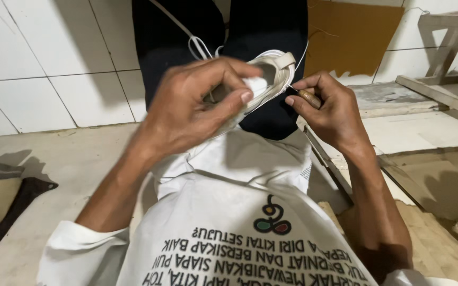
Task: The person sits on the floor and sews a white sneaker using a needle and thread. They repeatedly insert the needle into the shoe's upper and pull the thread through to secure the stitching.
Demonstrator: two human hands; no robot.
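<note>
White tiled wall (54, 58) and pale floor (70, 159) lie ahead of me, with a brown board (353, 37) leaning at the right. Over my lap, my left hand (197, 108) wraps its fingers around a white shoe (274, 74), sole edge turned right. My right hand (327, 108) pinches a brown-handled awl (309, 98), its tip touching the shoe's edge. White thread (200, 47) trails above.

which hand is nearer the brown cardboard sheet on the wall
Right. The right hand, pinching a small wooden-handled tool, sits just below and left of the cardboard sheet. The left hand grips the white shoe farther to the left.
</note>
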